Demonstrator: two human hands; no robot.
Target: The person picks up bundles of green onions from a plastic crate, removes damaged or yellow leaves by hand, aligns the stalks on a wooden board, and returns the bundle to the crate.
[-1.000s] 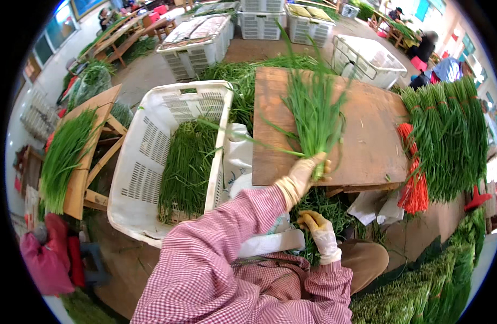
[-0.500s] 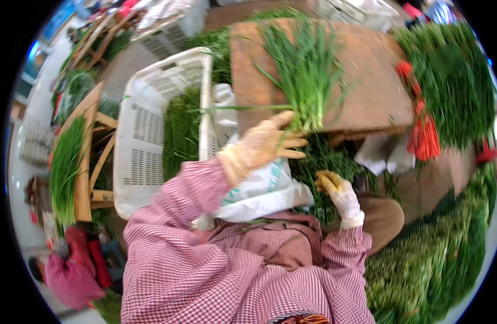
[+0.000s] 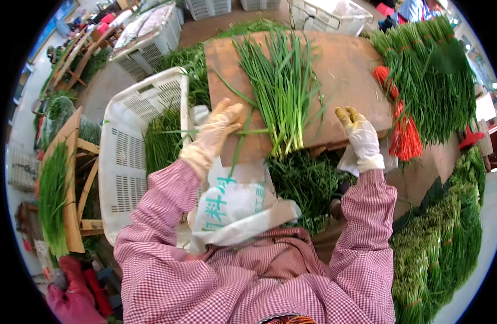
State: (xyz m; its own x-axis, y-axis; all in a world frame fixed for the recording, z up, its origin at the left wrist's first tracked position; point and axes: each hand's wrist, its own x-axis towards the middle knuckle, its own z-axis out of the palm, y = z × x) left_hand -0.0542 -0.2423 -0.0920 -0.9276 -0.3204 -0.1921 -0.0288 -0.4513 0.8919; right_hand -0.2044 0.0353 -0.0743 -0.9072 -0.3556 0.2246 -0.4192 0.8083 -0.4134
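Fingers spread on the left hand (image 3: 215,129) and curl loosely on the right hand (image 3: 361,135); the wooden board (image 3: 348,67) bears the leafy bunch (image 3: 281,89) between them. Tidying seems underway; next probably calls for drawing off the crosswise leaf (image 3: 254,132).

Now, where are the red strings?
In the head view, the red strings hang at the right edge of the board, between the right hand and green bundles.

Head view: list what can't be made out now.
All in the head view:
Left hand: any grip on the long stalk, hidden by the hand.
Wooden board: its supports, mostly hidden by its top.
White crate: its floor, beneath green stalks.
Pink bundle: cut off by the dark rim.
Far crates: cut off by the top edge.
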